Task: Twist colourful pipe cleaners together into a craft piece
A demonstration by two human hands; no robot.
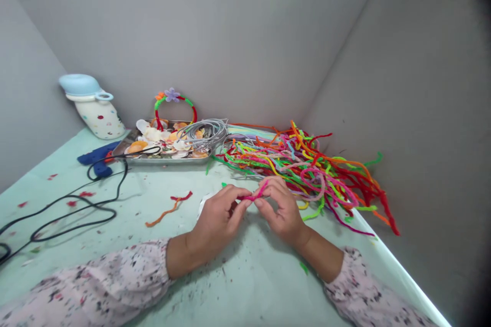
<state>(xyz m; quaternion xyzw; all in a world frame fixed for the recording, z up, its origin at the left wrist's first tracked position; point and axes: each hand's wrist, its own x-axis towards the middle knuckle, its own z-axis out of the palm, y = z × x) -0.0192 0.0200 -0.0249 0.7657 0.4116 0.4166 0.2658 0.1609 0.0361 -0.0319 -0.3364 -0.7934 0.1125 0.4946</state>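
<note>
Between my two hands, over the middle of the table, is a pink pipe cleaner (pixel 258 195). My left hand (pixel 219 218) pinches one part of it between thumb and fingers. Close beside it, the thumb and fingers of my right hand (pixel 283 213) grip the other part, and a short end sticks up there. Fingers hide some of its length. A big loose pile of coloured pipe cleaners (pixel 303 163) lies just beyond my right hand. To the left of my left hand rests a short orange and red twisted piece (pixel 171 209).
A metal tray (pixel 169 161) of seashells (pixel 153 135) and a coil of grey wire (pixel 207 132) stands at the back, with a pipe-cleaner hoop (pixel 195 112) bearing flowers. Left are a blue glue gun (pixel 100 156), its black cord (pixel 115 199) and a tilted white bottle (pixel 100 116). Walls enclose the table.
</note>
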